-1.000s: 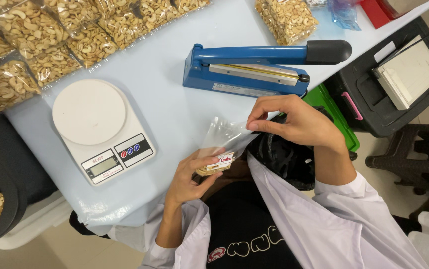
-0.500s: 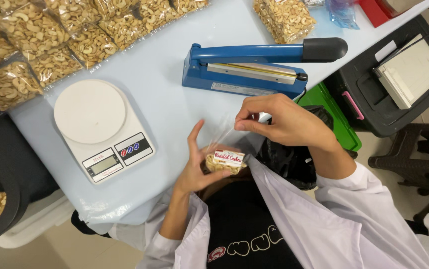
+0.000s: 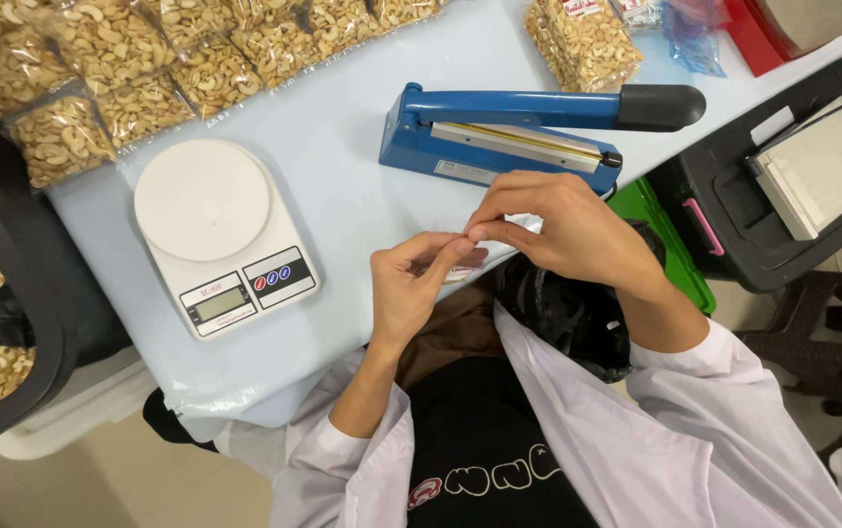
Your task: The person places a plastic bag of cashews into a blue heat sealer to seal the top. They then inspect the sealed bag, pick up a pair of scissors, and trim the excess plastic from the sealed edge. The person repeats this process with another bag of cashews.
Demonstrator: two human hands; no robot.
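Head view showed our left hand (image 3: 413, 284) and right hand (image 3: 558, 227) meeting fingertip to fingertip, pinching a small clear plastic bag (image 3: 460, 269) at the pale blue table's (image 3: 343, 186) near edge, just before the blue heat sealer (image 3: 499, 132), beside the white kitchen scale (image 3: 216, 230).

Change noted: my left hand (image 3: 411, 288) has turned over, so the small labelled bag (image 3: 460, 272), earlier face-up, is now nearly hidden. My right hand (image 3: 563, 230) has drawn in, fingertips pinching against the left.
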